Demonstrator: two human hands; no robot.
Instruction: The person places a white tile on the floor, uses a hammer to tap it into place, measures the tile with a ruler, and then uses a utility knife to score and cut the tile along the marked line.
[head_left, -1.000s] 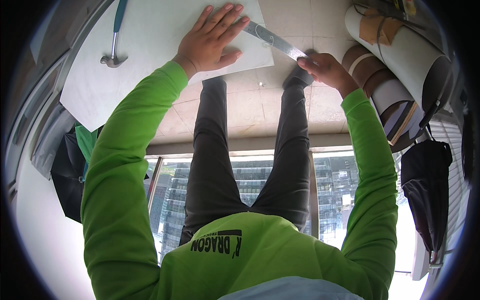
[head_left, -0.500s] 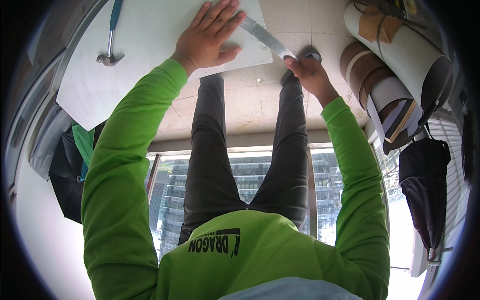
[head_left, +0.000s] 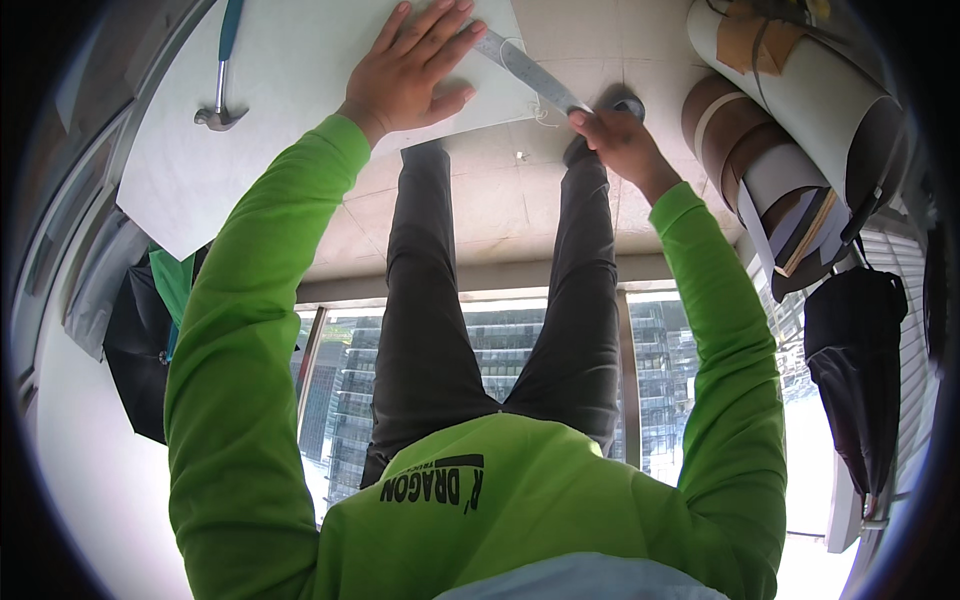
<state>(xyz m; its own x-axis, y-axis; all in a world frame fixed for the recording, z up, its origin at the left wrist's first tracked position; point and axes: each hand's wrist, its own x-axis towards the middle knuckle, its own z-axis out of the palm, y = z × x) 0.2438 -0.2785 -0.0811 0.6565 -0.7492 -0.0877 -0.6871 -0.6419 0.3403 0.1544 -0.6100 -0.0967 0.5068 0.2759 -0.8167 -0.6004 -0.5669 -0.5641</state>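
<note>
1. Right hand (head_left: 622, 145) has slid inward, toward the left one, compared with a second ago, and brought its end of the metal ruler (head_left: 535, 78) along. Left hand (head_left: 412, 70) has barely budged.
2. Grip check: right hand is clamped on the near end of the ruler, thumb on top. Left hand is flat and open on the white sheet (head_left: 290, 150), fingers a bit spread, thumb out to the side. Its fingertips sit right at the ruler's far end; can't tell if they're actually pressing on it.
3. Ruler runs at a slant from those fingertips, across the sheet's edge, over to the right hand beyond it. Thin pale curl (head_left: 543, 116) just beside it, near the sheet's corner.
4. Hammer (head_left: 222, 70) with a teal handle is lying on the sheet, left of the left hand.
5. Off to the right: a big white roll (head_left: 820, 110) and a brown roll (head_left: 725, 125) next to it.
</note>
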